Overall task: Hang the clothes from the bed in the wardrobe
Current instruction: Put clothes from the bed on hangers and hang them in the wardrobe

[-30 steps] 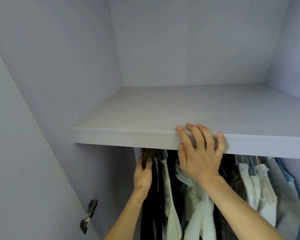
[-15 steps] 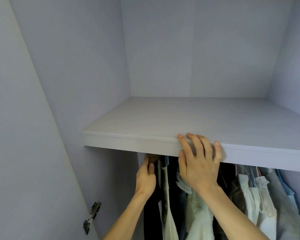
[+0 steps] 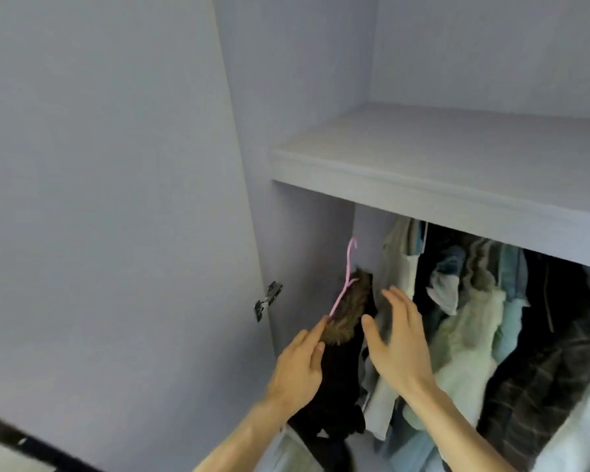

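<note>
Entry: dark fur-collared garment on pink hanger, wardrobe's far left, hook tilted under shelf. Left hand at collar, grip unclear; right hand flat-fingered, empty. Advice: part hung clothes rightward, level hook.

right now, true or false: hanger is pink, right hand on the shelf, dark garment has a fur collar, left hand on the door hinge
The hanger is pink: true.
The right hand rests on the shelf: false, it is open below the shelf, beside the hanging clothes.
The dark garment has a brown fur collar: true.
The left hand touches the door hinge: false, it is at the fur collar, apart from the hinge.
</note>
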`<move>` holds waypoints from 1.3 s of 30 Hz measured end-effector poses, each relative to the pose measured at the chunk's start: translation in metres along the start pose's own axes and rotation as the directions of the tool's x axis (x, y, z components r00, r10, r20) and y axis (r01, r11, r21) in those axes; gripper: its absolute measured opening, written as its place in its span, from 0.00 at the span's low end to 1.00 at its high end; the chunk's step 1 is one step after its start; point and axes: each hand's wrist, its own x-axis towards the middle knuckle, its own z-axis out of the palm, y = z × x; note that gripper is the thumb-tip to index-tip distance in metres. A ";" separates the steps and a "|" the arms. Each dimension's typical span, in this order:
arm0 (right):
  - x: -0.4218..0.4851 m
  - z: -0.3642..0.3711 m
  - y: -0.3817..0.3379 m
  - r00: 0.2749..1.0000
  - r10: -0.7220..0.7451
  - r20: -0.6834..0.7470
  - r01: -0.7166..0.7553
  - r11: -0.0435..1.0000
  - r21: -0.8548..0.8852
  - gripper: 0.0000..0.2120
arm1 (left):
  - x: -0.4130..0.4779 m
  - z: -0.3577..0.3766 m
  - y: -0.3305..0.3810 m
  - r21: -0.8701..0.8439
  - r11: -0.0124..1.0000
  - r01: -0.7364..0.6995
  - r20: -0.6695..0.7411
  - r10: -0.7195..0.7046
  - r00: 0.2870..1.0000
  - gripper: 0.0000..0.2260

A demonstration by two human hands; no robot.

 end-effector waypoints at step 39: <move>-0.534 0.159 -0.282 -0.705 -0.690 0.164 0.182 0.047 0.982 0.27 | -0.668 0.028 0.077 -0.727 0.123 0.675 -0.627 -0.518 -0.582 0.15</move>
